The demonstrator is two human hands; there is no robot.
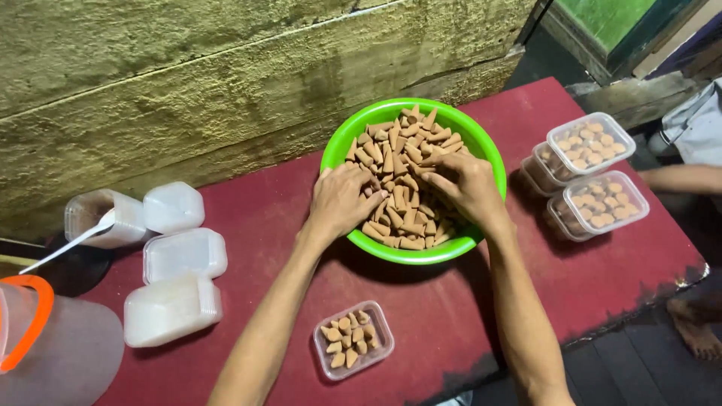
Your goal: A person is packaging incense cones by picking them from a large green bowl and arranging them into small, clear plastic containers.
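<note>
A bright green bowl [340,143] on a red table holds a heap of brown incense cones [397,154]. Both my hands reach into it. My left hand [340,199] rests on the cones at the bowl's left side, fingers curled among them. My right hand [465,180] lies on the cones at the right, fingers pinched on some. In front of the bowl a small clear plastic box [353,340] stands without a lid, partly filled with cones.
Stacks of filled, lidded clear boxes [590,162] stand at the right. Empty boxes and lids [177,282] sit at the left, with a container holding a white spoon [101,222]. A clear jug with an orange handle [45,338] is at lower left. Another person's arm [681,178] and foot are at right.
</note>
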